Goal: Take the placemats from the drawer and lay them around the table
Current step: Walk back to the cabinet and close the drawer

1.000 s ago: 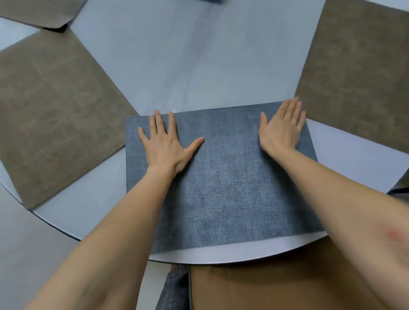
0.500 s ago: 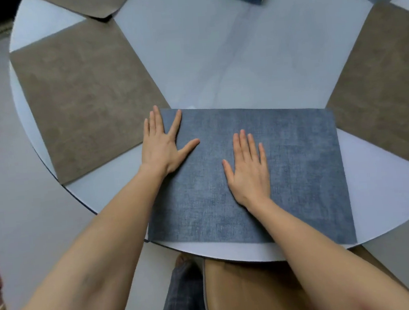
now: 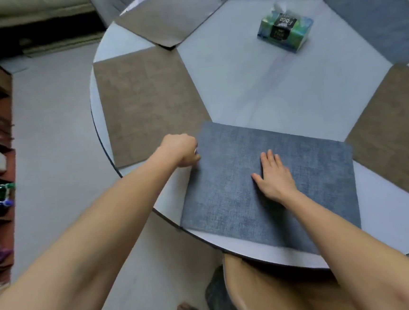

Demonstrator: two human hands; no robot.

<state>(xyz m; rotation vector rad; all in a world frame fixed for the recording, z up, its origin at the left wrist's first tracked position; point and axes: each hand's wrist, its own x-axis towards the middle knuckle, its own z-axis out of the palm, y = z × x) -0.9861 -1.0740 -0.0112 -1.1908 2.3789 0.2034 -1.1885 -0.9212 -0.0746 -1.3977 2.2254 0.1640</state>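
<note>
Head view: a round white table carries placemats laid around its rim. The nearest, a blue mat, lies flat at 6 o'clock, its near edge almost at the table's edge. The right hand rests flat on the middle of this mat, its grip apart, fingers straight and close together, thumb out to the side. The left hand sits at the mat's left edge near the far corner, its grip curled together with knuckles up; whether it pinches the edge I cannot tell, as the fingertips are hidden. A brown mat lies at 9 o'clock, its corner just beside the blue mat's far left corner. Another brown mat lies at 11 o'clock, a grey-blue mat at 2 o'clock, and a brown mat at 3 o'clock. A tissue box stands towards 1 o'clock, apart from all mats. A tan chair seat shows under the table's near edge.
</note>
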